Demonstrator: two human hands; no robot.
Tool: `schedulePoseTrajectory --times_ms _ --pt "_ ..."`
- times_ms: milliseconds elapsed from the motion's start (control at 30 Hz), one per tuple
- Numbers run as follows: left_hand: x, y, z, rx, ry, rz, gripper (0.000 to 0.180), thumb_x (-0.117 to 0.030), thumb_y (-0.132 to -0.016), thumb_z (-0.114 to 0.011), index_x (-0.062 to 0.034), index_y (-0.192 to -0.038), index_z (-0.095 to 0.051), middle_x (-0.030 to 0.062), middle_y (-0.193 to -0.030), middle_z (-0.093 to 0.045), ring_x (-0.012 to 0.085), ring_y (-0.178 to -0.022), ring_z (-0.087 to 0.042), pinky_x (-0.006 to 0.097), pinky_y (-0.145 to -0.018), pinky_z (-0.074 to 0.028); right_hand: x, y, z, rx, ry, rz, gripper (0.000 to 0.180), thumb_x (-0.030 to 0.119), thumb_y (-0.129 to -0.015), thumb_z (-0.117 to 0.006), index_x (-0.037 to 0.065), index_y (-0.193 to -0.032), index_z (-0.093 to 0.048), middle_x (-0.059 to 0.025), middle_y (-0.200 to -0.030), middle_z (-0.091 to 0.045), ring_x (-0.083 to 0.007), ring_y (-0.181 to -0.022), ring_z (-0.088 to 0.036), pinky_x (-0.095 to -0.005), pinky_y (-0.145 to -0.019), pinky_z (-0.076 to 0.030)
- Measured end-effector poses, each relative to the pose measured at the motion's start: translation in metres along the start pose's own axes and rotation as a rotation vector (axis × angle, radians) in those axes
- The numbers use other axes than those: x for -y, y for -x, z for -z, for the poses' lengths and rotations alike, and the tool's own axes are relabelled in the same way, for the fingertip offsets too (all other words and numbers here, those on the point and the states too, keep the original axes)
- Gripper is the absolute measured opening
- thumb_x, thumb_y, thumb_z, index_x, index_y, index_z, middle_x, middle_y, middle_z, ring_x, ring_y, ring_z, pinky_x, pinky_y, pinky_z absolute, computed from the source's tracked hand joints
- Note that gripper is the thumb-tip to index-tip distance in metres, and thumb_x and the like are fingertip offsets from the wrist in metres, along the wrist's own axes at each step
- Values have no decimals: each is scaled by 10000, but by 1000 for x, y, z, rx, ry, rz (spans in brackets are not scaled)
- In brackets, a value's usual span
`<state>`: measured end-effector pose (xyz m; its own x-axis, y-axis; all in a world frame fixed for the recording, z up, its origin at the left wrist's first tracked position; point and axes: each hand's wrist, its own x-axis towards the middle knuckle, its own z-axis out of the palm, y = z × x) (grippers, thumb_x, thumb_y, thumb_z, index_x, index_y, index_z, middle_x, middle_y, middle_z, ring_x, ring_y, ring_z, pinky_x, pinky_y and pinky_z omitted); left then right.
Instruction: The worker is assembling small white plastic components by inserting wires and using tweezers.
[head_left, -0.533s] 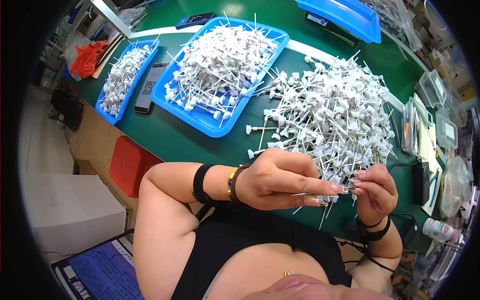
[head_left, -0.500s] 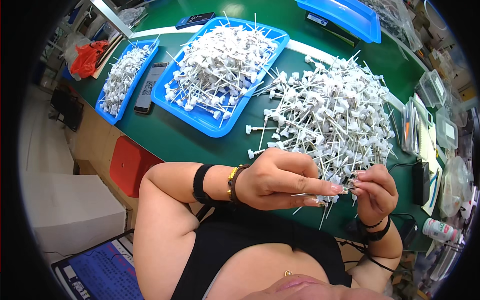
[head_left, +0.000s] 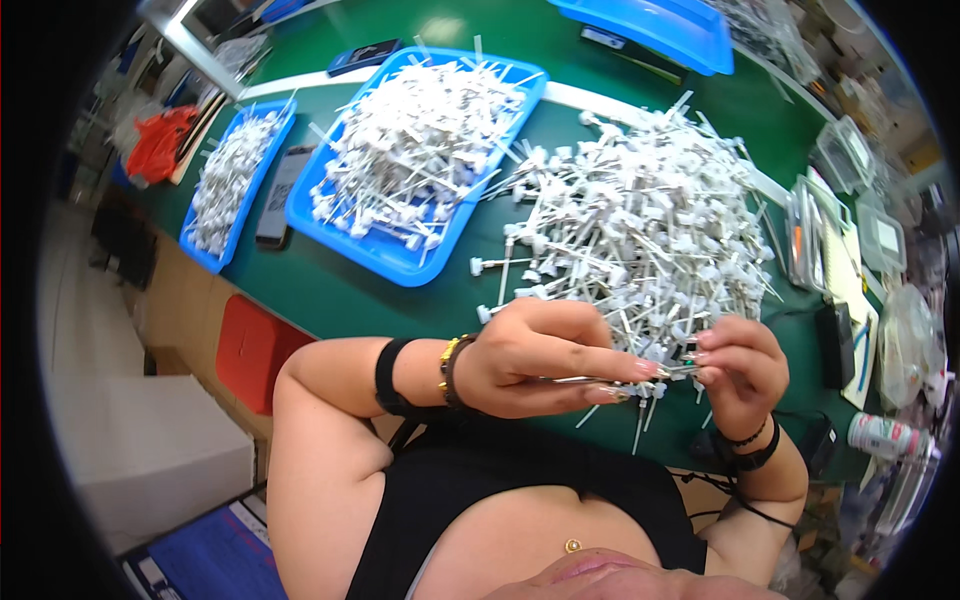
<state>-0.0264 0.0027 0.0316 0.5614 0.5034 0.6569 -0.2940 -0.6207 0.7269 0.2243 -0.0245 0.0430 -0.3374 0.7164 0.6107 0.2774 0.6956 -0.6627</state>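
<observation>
Both hands have a pinch going: the left hand has its fingers straight out and the right hand has its fingers curled, with a skinny metallic part caught between the two sets of fingertips, though they hide most of it. That part sits at the near edge of a big loose heap of white-headed pins on the green table. Off to the left there's a large blue tray piled with similar bits, then a phone, then a smaller blue tray of them.
</observation>
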Motion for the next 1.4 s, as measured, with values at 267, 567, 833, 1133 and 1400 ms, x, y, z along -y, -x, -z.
schedulePoseTrajectory --times_ms 267,567,833,1133,1400 --pt "12 17 -6 -145 527 317 281 -106 -886 -535 12 -1135 -592 103 -897 -571 127 -720 -524 229 -620 -411 4 -17 -5 207 -830 -205 297 -19 -736 -696 -36 -1023 -620 -188 -1062 -562 -208 -838 -626 -292 -695 -533" --pt "9 15 -20 -175 616 484 517 -300 -878 -590 -12 -1285 -454 49 -876 -534 79 -688 -487 208 -580 -396 28 -52 -1 -77 -525 58 309 275 -916 -512 -14 -889 -618 -142 -1032 -528 -164 -901 -533 -253 -744 -444" --pt "10 12 -14 -54 511 606 336 -280 -903 -551 20 -1047 -600 31 -812 -521 64 -647 -466 191 -569 -378 -75 -106 145 118 836 -523 280 304 -841 -583 34 -911 -609 -128 -738 -631 -312 -734 -620 -357 -668 -490" --pt "8 10 -12 24 445 557 319 -259 -909 -542 24 -1043 -602 39 -820 -531 67 -666 -485 203 -594 -394 -149 -70 104 503 1110 -783 195 45 -647 -569 -55 -797 -645 -255 -831 -623 -368 -825 -617 -396 -766 -498" --pt "8 8 -15 19 407 575 320 -289 -901 -542 19 -957 -609 60 -774 -543 82 -592 -474 196 -514 -360 -151 -80 106 697 1105 -845 244 124 -612 -604 -60 -769 -638 -263 -810 -623 -370 -790 -624 -392 -728 -509"
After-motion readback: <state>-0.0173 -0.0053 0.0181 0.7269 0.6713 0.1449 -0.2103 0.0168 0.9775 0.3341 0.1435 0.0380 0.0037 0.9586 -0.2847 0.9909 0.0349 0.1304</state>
